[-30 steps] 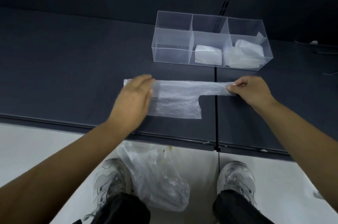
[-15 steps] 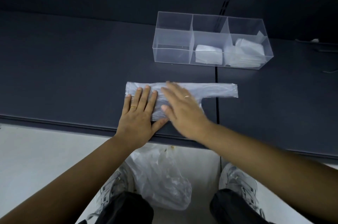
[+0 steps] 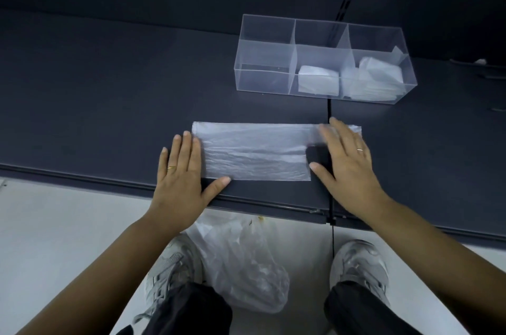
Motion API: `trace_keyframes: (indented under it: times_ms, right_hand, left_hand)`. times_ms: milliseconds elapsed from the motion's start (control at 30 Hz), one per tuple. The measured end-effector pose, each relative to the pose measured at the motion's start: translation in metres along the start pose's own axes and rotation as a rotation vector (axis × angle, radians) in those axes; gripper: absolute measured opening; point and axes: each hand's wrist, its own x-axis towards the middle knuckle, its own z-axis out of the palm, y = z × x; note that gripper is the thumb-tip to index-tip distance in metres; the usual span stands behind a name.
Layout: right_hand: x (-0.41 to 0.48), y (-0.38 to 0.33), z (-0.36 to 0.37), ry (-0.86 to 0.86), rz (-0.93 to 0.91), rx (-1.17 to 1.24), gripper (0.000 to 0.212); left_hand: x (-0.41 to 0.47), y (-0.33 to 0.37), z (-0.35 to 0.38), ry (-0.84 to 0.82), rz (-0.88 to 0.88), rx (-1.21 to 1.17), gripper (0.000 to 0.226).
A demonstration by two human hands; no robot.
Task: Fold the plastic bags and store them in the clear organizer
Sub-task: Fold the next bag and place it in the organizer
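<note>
A translucent plastic bag (image 3: 254, 151) lies flat on the dark table, folded into a long strip with its handle end to the right. My left hand (image 3: 182, 173) presses flat on the bag's left end, fingers straight, thumb along the near edge. My right hand (image 3: 347, 159) lies flat over the handle end at the right, fingers spread. Behind the bag stands the clear organizer (image 3: 262, 52) with three compartments. Its left one is empty, the middle one holds a folded bag (image 3: 317, 80), the right one holds several folded bags (image 3: 375, 77).
The dark table (image 3: 109, 88) has a seam (image 3: 329, 110) running toward me under my right hand. Its front edge (image 3: 109, 181) runs just below my hands. On the pale floor between my shoes lies a crumpled bag of plastic bags (image 3: 246, 266).
My right hand has slid from the bag's middle out to its handle end, smoothing it flat. My left hand stays on the left end, shifted slightly left.
</note>
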Motion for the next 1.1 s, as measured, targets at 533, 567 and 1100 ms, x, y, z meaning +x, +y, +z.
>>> trace_keyframes:
  times_ms: [533, 567, 1100]
  right_hand:
    - [0.007, -0.011, -0.031, -0.263, 0.006, 0.494, 0.022]
    - [0.006, -0.01, -0.036, -0.278, 0.023, 0.493, 0.022]
    - [0.004, -0.028, -0.012, -0.005, -0.057, 0.229, 0.013]
  left_hand:
    - [0.011, 0.037, 0.006, 0.256, 0.415, -0.136, 0.055]
    - [0.012, 0.037, 0.007, 0.331, 0.414, -0.144, 0.043]
    - [0.0, 0.023, -0.006, 0.367, 0.282, -0.297, 0.014]
